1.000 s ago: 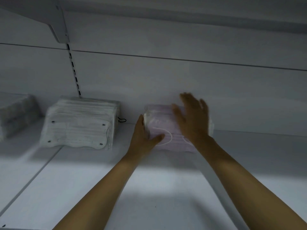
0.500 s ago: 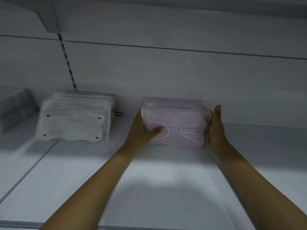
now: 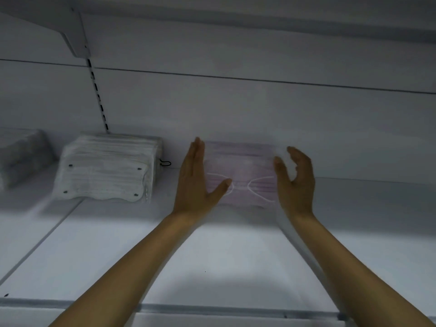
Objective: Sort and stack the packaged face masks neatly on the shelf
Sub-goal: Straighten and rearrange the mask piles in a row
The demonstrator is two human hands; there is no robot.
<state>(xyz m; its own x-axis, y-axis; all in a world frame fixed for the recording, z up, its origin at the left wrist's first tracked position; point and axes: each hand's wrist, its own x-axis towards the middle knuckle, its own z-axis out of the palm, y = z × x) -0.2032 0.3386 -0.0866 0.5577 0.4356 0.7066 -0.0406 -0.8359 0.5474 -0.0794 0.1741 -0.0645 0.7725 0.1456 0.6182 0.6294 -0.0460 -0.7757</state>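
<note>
A pack of pink face masks (image 3: 240,171) with white ear loops stands at the back of the white shelf (image 3: 212,251), against the rear wall. My left hand (image 3: 194,182) is at its left end, fingers straight and upright, thumb lying across the pack's front. My right hand (image 3: 296,182) is at its right end with fingers loosely curved, slightly off the pack and covering that end. A stack of white masks (image 3: 103,168) sits to the left. A grey pack (image 3: 21,156) lies at the far left edge.
A slotted upright rail (image 3: 99,100) and a bracket (image 3: 75,36) carry an upper shelf overhead. A small black loop (image 3: 165,163) lies between the white stack and the pink pack. The shelf's front lip (image 3: 212,310) runs along the bottom.
Both hands pressed the pink pack's ends half a second ago; now they have eased back, the left fingers straightened upward and the right hand opened away from the pack.
</note>
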